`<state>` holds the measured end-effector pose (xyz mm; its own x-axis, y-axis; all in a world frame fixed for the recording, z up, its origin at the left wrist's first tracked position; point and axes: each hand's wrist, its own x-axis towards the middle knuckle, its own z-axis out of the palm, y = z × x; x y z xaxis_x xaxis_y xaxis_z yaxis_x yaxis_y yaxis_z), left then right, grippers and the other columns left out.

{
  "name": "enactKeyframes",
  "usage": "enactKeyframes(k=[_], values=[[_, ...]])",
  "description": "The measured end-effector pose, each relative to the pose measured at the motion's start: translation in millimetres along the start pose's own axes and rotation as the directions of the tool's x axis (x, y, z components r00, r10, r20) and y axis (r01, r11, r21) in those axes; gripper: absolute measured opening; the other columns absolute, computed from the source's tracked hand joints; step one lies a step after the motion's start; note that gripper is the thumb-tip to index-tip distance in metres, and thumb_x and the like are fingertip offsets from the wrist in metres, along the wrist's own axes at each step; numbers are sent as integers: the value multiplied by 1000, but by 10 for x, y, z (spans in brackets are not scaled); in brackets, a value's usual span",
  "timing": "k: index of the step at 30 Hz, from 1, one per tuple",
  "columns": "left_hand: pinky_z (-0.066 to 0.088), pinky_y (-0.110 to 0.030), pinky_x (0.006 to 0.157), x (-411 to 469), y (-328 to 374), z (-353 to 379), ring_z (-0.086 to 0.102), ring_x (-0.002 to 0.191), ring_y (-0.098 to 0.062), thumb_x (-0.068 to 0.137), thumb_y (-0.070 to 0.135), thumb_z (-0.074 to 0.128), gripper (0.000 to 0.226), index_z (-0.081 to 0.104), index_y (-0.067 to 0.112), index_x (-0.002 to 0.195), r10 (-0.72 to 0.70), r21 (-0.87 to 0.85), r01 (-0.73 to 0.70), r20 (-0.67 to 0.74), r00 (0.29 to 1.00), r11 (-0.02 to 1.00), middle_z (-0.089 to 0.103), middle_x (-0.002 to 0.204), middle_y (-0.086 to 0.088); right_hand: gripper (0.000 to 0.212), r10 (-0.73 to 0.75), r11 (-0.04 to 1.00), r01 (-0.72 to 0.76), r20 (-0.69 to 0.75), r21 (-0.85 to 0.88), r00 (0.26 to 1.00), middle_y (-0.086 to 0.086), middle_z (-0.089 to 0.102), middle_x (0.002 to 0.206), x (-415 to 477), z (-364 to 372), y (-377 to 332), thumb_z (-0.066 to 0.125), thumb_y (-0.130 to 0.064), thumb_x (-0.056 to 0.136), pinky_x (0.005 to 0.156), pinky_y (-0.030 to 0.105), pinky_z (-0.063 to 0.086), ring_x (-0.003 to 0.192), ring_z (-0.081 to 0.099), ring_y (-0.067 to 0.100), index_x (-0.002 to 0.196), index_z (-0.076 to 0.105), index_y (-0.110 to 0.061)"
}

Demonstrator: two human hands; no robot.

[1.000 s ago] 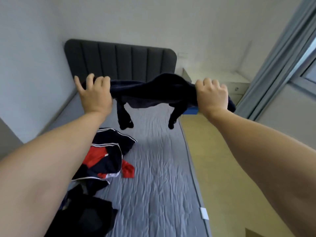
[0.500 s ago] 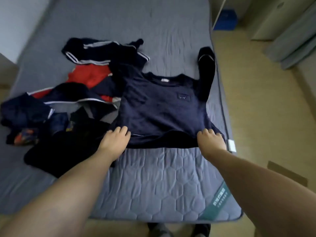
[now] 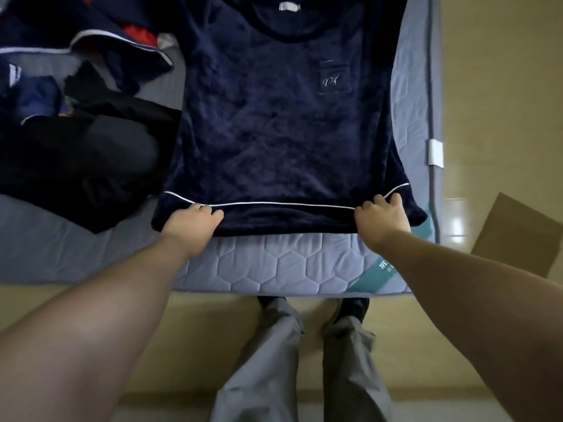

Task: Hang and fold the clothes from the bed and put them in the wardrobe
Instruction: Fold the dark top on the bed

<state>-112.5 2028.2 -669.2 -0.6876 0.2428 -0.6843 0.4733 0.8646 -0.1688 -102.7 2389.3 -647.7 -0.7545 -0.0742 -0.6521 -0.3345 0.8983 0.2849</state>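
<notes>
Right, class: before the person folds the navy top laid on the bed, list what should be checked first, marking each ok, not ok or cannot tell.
1. The dark navy velvety top lies flat, front up, on the grey quilted mattress: ok.
2. The left hand grips the white-piped hem: ok.
3. The right hand grips the hem: ok.
4. The sleeves are spread out: cannot tell, cropped from view.
5. The top lies apart from the black clothes pile: not ok, edges touch.

Navy top (image 3: pixel 274 123) — shoulders beyond upper edge
</notes>
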Motion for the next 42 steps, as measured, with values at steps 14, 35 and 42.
enactKeyframes(k=[14, 35, 42], values=[[44, -35, 74, -590, 789, 764, 53, 112, -26, 90, 8, 55, 49, 38, 17, 135, 126, -48, -117, 425, 896, 992, 53, 123, -8, 51, -146, 984, 84, 432, 160, 890, 11, 36, 137, -577, 894, -412, 55, -8, 93, 86, 44, 48, 128, 36, 32, 141, 42, -16], [54, -39, 75, 651, 1084, -1676, 58, 92, -25, 96, 11, 46, 24, 52, 16, 118, 80, -546, 3, 128, 989, 838, 54, 108, -2, 46, 217, 724, -352, 289, 593, 933, 23, 57, 134, 1042, -745, 1109, 52, -15, 92, 88, 39, 49, 120, 58, 40, 135, 50, 0], [52, -44, 85, 2119, 1867, -2488, 59, 100, -24, 97, 16, 50, 27, 53, 24, 123, -42, -786, 28, 3, 999, 618, 58, 124, 4, 67, 338, 379, -383, 259, 843, 905, 19, 44, 149, 2662, -1010, 2245, 54, -23, 93, 110, 43, 43, 135, 48, 36, 150, 27, -1]])
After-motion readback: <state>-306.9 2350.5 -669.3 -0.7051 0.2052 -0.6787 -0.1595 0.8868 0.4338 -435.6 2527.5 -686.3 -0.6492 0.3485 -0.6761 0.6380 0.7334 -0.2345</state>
